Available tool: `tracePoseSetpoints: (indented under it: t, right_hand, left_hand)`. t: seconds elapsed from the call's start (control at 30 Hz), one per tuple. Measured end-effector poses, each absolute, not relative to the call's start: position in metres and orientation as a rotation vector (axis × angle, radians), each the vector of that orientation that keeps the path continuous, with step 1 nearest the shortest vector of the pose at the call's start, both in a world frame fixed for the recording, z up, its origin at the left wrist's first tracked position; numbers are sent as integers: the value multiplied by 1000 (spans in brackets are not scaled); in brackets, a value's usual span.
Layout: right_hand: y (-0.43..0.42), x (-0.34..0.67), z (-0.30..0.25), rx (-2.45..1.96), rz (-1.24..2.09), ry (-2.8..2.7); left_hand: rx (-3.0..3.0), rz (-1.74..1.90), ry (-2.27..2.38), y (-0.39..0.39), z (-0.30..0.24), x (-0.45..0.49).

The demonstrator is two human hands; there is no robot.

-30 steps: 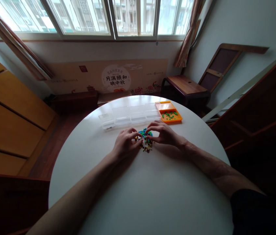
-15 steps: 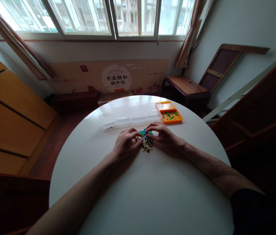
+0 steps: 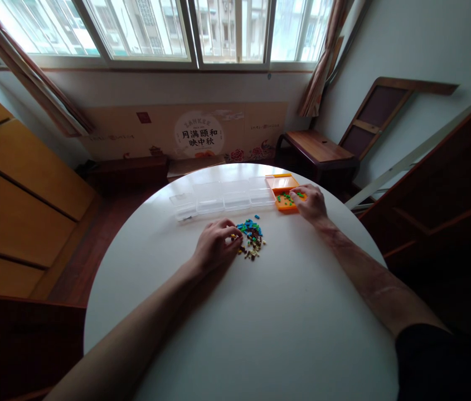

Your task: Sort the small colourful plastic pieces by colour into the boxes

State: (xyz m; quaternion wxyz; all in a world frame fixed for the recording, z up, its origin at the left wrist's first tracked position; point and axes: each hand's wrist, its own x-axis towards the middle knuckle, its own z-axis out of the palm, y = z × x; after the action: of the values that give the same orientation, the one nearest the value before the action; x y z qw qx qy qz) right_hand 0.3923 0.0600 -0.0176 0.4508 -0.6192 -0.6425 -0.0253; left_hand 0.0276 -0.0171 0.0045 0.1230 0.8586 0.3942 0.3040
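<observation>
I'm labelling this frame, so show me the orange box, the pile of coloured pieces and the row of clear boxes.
orange box point(image 3: 281, 182): head view, on its far, bare half.
pile of coloured pieces point(image 3: 252, 238): head view, middle of the pile.
row of clear boxes point(image 3: 223, 196): head view, on a middle box.

Two bare forearms are shown, each ended by a bare grip: the left grip and the right grip. The right arm is covered above the elbow by a black fabric sleeve, of which only the hem and a broad dark fold are seen (its cut cannot be told). Faint raised lines are traced along the right forearm. The left forearm is uncovered down to the lower edge of the view.
</observation>
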Motion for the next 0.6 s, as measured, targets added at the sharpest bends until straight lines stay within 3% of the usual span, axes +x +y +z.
tracePoseSetpoints:
  t: [0.17, 0.6]
  right_hand:
    - [60, 392, -19, -1557, -59, -1589]
    - [20, 325, -2, -925, 126, -2275]
  left_hand:
    - [2508, 893, 1131, -16, 4, 28]
    - [2514, 851, 1145, -17, 6, 28]
